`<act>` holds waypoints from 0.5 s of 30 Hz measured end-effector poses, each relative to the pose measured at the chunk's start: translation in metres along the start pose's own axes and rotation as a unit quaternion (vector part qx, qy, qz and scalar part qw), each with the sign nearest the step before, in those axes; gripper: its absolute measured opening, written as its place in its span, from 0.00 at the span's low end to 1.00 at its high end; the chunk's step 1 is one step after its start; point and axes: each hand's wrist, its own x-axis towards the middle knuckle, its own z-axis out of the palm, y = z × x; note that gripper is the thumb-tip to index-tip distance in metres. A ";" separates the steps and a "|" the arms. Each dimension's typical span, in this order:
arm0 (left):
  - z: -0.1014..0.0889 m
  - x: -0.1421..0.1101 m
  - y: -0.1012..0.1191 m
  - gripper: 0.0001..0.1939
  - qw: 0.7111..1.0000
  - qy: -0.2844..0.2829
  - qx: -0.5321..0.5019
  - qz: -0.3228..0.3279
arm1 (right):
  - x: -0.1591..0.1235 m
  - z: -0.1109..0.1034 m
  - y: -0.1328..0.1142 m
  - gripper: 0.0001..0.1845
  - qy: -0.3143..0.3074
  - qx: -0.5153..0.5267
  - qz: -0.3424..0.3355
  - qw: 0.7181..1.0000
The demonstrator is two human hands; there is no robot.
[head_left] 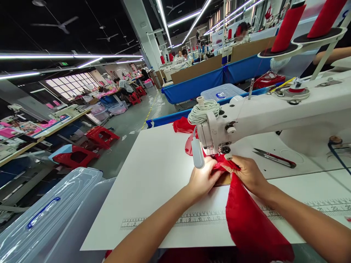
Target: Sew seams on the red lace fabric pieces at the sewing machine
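Note:
Red fabric (244, 215) runs from under the needle area of a white sewing machine (263, 113) down over the table's front edge. My left hand (202, 178) is closed on the cloth just left of the needle, below a small lamp (197, 151). On the right, my right hand (249, 173) pinches a gathered part of the same cloth beside the presser foot, which the machine head and fingers partly hide. More red cloth (183, 125) lies bunched behind the needle.
Thread snips (275, 157) lie on the machine bed to the right. A printed ruler (200, 219) crosses the white table (142, 179). Red thread cones (287, 27) stand above. A lidded plastic bin (52, 208) is at left; people work farther back.

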 end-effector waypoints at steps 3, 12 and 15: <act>-0.005 0.000 -0.002 0.07 1.000 -0.027 -0.005 0.008 | -0.001 -0.001 0.001 0.07 -0.019 0.003 -0.049 0.999; -0.033 0.003 0.005 0.06 0.993 -0.108 -0.039 -0.016 | -0.001 0.003 0.003 0.18 0.050 -0.026 -0.078 0.995; -0.024 0.005 0.009 0.07 0.994 -0.095 -0.045 -0.041 | 0.000 0.003 0.002 0.20 0.054 -0.030 -0.079 0.995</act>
